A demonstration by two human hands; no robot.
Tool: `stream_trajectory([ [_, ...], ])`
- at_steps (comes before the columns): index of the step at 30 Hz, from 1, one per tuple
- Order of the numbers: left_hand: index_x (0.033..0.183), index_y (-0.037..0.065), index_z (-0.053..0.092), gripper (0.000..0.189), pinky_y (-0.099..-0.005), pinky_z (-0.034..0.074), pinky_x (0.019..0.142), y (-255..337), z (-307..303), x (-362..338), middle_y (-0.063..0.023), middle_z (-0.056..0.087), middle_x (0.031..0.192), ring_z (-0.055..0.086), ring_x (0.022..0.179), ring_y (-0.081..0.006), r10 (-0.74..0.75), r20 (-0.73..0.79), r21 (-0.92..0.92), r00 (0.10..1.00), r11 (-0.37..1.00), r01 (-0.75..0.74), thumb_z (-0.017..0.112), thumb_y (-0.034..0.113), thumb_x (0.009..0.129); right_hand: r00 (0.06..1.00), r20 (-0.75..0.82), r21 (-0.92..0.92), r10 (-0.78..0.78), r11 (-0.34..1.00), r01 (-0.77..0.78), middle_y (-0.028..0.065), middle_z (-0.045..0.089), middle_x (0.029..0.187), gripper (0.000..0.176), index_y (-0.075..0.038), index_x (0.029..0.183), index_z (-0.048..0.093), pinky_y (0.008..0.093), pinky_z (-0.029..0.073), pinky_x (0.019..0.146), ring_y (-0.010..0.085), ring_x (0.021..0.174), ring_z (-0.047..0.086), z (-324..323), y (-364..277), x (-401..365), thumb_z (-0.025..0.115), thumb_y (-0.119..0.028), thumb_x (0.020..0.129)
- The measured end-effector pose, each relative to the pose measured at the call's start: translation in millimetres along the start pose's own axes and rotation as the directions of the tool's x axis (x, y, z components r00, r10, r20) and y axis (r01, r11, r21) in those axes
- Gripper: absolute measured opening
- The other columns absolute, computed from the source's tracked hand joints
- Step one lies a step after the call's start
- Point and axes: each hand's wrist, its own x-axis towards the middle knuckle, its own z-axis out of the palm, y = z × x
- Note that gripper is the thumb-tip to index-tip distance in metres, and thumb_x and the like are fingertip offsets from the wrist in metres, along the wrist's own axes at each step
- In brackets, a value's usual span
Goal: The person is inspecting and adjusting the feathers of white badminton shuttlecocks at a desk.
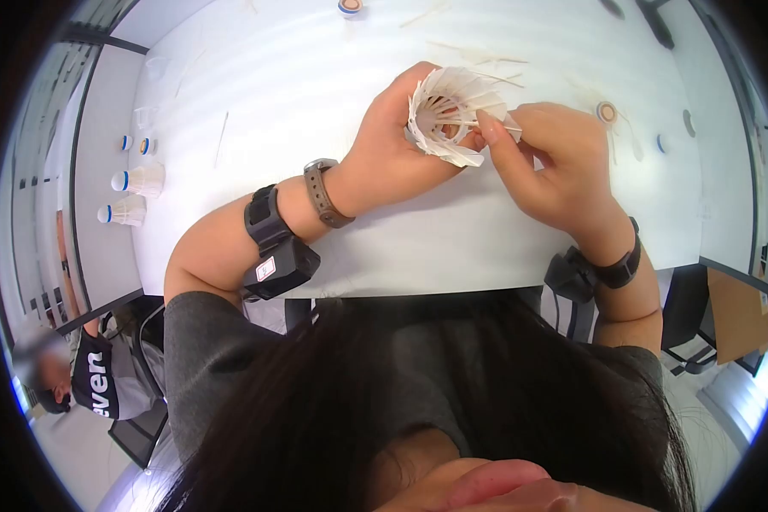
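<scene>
Near the top middle of the head view, my left hand (392, 141) is wrapped round a white feather shuttlecock (435, 111), whose open feather end faces the camera. My right hand (563, 154) is at the shuttlecock's right side. Its thumb and fingers pinch a feather there, with a thin shaft running into the skirt. The right fingertips are partly hidden behind the feathers and the thumb.
Two shuttlecocks (145, 180) and small blue-rimmed corks lie at the white table's (452, 247) left side. Another cork (350, 7) is at the far edge, a brown ring (607, 112) at right. Loose shafts are scattered about. A person (102, 375) sits lower left.
</scene>
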Motion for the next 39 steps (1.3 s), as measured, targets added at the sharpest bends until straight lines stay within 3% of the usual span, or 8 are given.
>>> stream_trajectory([
  [9, 0.106, 0.005, 0.058, 0.034, -0.0270, 0.048, 0.076, -2.3, 2.2, 2.1, -0.0031, 0.062, 0.095, 0.059, 0.086, -0.0112, 0.065, -0.008, 0.021, 0.998, 0.998, -0.065, 0.076, 0.017, 0.081, 0.999, -0.015, 0.019, 0.046, 0.999, -0.046, 0.0043, 0.044, 0.047, 0.028, -0.006, 0.056, 0.053, 0.0305, 0.031, 0.041, 0.0195, 0.040, 0.042, 2.0, -0.7, -0.2, 0.068, -0.009, 0.080],
  [13, 0.110, 0.004, 0.056, 0.034, -0.0278, 0.051, 0.081, -0.8, -1.5, 0.9, -0.0041, 0.064, 0.102, 0.061, 0.092, -0.0115, 0.017, 0.044, 0.030, 0.999, 0.999, -0.018, 0.073, 0.008, 0.081, 1.000, -0.009, -0.049, -0.005, 0.999, 0.004, 0.0040, 0.044, 0.047, 0.030, -0.006, 0.056, 0.049, 0.0310, 0.031, 0.041, 0.0196, 0.041, 0.042, 0.9, -3.5, 2.8, 0.068, -0.008, 0.079],
  [18, 0.112, 0.005, 0.055, 0.036, -0.0281, 0.051, 0.082, -4.4, -2.5, 2.2, -0.0038, 0.063, 0.102, 0.061, 0.093, -0.0119, 0.120, 0.073, 0.137, 0.990, 0.982, -0.129, 0.074, 0.011, 0.081, 1.000, -0.010, -0.072, 0.000, 0.997, -0.001, 0.0044, 0.043, 0.047, 0.028, -0.006, 0.056, 0.050, 0.0310, 0.031, 0.041, 0.0200, 0.041, 0.042, 2.1, -4.4, 0.9, 0.069, -0.006, 0.078],
  [27, 0.115, 0.004, 0.053, 0.042, -0.0277, 0.050, 0.080, -9.9, -4.9, 2.7, -0.0038, 0.062, 0.103, 0.060, 0.091, -0.0112, 0.160, 0.048, 0.149, 0.986, 0.975, -0.165, 0.076, 0.017, 0.082, 0.995, 0.048, -0.057, 0.082, 0.995, -0.079, 0.0063, 0.042, 0.049, 0.029, -0.001, 0.059, 0.052, 0.0302, 0.028, 0.043, 0.0170, 0.043, 0.037, 3.0, -9.0, 5.1, 0.067, -0.005, 0.084],
  [34, 0.103, 0.005, 0.057, 0.030, -0.0271, 0.048, 0.071, -13.6, -4.8, 4.1, -0.0031, 0.060, 0.092, 0.058, 0.081, -0.0121, 0.292, -0.002, 0.201, 0.956, 0.937, -0.286, 0.075, 0.014, 0.081, 0.991, 0.087, -0.050, 0.102, 0.994, -0.098, 0.0070, 0.040, 0.050, 0.027, 0.001, 0.061, 0.052, 0.0299, 0.025, 0.044, 0.0160, 0.044, 0.033, 3.2, -6.7, 2.9, 0.065, -0.004, 0.085],
  [37, 0.102, 0.005, 0.057, 0.030, -0.0275, 0.048, 0.071, -12.5, -1.6, 3.9, -0.0031, 0.061, 0.090, 0.058, 0.081, -0.0126, 0.281, -0.033, 0.173, 0.959, 0.947, -0.272, 0.076, 0.015, 0.080, 0.985, 0.101, -0.007, 0.137, 0.990, -0.137, 0.0071, 0.040, 0.050, 0.027, 0.001, 0.062, 0.053, 0.0299, 0.025, 0.044, 0.0154, 0.044, 0.032, 3.7, -7.3, 3.1, 0.064, -0.003, 0.086],
  [38, 0.102, 0.004, 0.060, 0.031, -0.0366, 0.049, 0.076, -12.5, -0.6, 3.6, -0.0129, 0.062, 0.094, 0.060, 0.085, -0.0303, 0.251, -0.064, 0.147, 0.966, 0.960, -0.240, 0.072, 0.011, 0.074, 0.976, 0.109, 0.019, 0.187, 0.982, -0.190, 0.0071, 0.040, 0.050, 0.027, 0.002, 0.062, 0.053, 0.0299, 0.025, 0.044, 0.0147, 0.044, 0.031, 5.0, -6.0, 2.1, 0.064, -0.004, 0.086],
  [39, 0.102, 0.004, 0.059, 0.032, -0.0371, 0.049, 0.076, -12.4, -0.5, 3.6, -0.0134, 0.062, 0.094, 0.060, 0.086, -0.0310, 0.253, -0.061, 0.164, 0.966, 0.957, -0.240, 0.072, 0.011, 0.074, 0.977, 0.111, 0.011, 0.184, 0.982, -0.187, 0.0072, 0.040, 0.050, 0.028, 0.002, 0.062, 0.053, 0.0300, 0.024, 0.044, 0.0145, 0.044, 0.031, 5.0, -6.4, 2.2, 0.064, -0.004, 0.086],
])
